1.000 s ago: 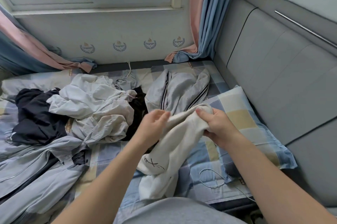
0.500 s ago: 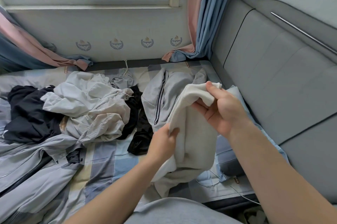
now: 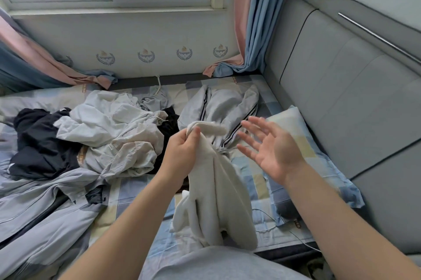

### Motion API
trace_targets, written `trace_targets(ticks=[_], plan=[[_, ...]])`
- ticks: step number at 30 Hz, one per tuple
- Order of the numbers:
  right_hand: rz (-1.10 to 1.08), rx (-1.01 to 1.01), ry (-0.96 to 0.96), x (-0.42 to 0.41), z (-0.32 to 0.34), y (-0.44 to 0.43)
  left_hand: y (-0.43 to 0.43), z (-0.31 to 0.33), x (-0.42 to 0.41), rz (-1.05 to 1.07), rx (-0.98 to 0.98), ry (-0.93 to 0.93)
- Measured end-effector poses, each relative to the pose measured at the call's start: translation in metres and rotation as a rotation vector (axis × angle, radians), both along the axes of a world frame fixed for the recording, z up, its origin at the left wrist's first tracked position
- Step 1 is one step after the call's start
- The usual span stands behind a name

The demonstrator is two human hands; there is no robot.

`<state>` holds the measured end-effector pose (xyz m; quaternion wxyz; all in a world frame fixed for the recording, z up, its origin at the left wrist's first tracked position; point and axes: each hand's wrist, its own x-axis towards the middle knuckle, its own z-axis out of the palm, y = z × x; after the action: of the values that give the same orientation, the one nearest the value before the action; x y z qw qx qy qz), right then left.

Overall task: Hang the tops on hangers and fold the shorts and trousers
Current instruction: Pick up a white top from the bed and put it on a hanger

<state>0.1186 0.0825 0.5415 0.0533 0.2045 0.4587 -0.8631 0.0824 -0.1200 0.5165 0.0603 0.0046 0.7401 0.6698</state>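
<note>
At the far left a black garment [image 3: 38, 140] lay crumpled on the bed [image 3: 248, 177], with a grey jacket [image 3: 41, 211] spread below it and running off the picture's edge. Next to these sat a pale, creased shirt [image 3: 109, 134], heaped rather than laid flat.

In the middle, the left hand [image 3: 182, 152] was clenched round the bunched top edge of a cream garment [image 3: 216, 188], which hung down from that grip towards the person's body. Behind it a grey piece with dark stripes [image 3: 218, 106] lay on the sheet. The right hand [image 3: 273, 152] hovered just beside the cream garment, palm up and fingers spread, holding nothing and touching nothing. Further right were a checked pillow [image 3: 296, 134] and the padded grey headboard [image 3: 341, 97].

The step in hand looked like sorting out the cream garment: finding its edge before hanging or folding it. The next move probably called for the free right hand to take a second corner of that top edge, so the cloth could be drawn out wide and its shape read.

Whether the cream piece was a top or shorts could not be told, gathered as it was. Its lower end was hidden behind the person's grey clothing at the bottom edge. No hanger showed anywhere, and the striped piece was too rumpled to name as jacket or trousers.
</note>
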Motion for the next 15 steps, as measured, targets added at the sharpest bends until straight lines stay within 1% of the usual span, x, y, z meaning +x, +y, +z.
trace_targets(ticks=[2, 4, 7, 9, 12, 15], plan=[[0.053, 0.072, 0.005, 0.009, -0.008, -0.01, -0.002, 0.006, -0.001, 0.061, 0.008, -0.021], [0.082, 0.186, 0.023, 0.018, -0.015, -0.022, -0.005, 0.012, -0.003, 0.094, 0.07, -0.06], [0.142, 0.421, 0.051, 0.028, -0.03, -0.04, -0.01, 0.023, -0.004, 0.08, 0.156, -0.121], [0.229, 0.57, 0.09, 0.032, -0.041, -0.051, -0.01, 0.03, -0.003, 0.079, 0.227, -0.146], [0.34, 0.715, 0.171, 0.033, -0.052, -0.065, -0.006, 0.045, 0.003, 0.024, 0.368, -0.188], [0.3, 0.841, 0.228, 0.028, -0.059, -0.076, 0.002, 0.055, 0.011, -0.029, 0.428, -0.195]])
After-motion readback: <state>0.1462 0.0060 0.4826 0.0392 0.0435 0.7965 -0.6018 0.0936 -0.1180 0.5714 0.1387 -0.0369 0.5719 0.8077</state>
